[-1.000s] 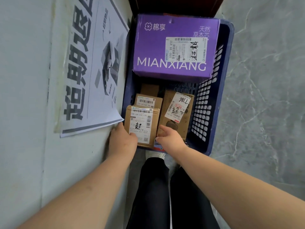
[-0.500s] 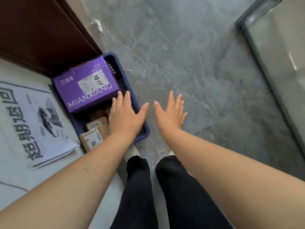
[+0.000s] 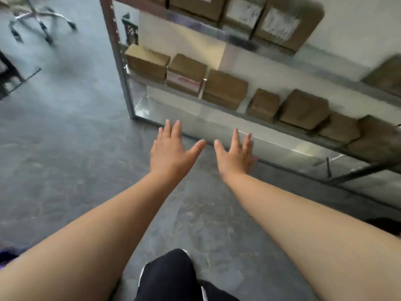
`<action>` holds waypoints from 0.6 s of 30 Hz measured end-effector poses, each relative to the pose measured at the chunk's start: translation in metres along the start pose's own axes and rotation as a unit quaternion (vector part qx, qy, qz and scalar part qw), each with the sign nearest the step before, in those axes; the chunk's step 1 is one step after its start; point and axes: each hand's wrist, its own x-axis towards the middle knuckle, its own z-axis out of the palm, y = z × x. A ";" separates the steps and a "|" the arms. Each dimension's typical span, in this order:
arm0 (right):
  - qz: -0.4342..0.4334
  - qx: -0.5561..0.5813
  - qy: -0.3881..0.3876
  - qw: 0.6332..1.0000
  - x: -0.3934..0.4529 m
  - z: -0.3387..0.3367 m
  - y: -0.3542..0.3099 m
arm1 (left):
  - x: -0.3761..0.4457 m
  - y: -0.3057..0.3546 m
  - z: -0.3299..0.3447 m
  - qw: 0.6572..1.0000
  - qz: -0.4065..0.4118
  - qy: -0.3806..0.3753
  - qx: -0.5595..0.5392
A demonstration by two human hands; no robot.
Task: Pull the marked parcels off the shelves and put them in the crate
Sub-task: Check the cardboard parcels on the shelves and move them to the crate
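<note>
Both hands, left (image 3: 171,153) and right (image 3: 235,158), spread empty at frame centre; you've turned from crate to shelves (image 3: 260,118), upper right, for another parcel.

One second ago both hands were down in the blue crate, holding a small brown parcel between them. Half a second ago they had let it go and were spread flat above the crate. Now the crate and the wall poster are gone from view, and the left hand (image 3: 173,152) and right hand (image 3: 235,158) reach out empty, fingers straight, toward the shelves (image 3: 282,127) with brown parcels (image 3: 225,88).
</note>
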 end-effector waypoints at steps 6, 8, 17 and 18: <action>0.024 0.037 0.118 0.992 0.045 -0.111 0.010 | 0.045 0.130 -0.008 0.989 0.146 -0.005 0.004; 0.022 0.045 0.150 0.987 0.056 -0.144 0.012 | 0.054 0.166 -0.013 0.982 0.188 0.000 0.009; 0.005 0.013 0.256 0.967 0.103 -0.247 0.035 | 0.098 0.263 -0.011 0.956 0.281 0.004 0.081; 0.001 0.009 0.261 0.965 0.107 -0.256 0.041 | 0.101 0.271 -0.007 0.955 0.283 0.005 0.087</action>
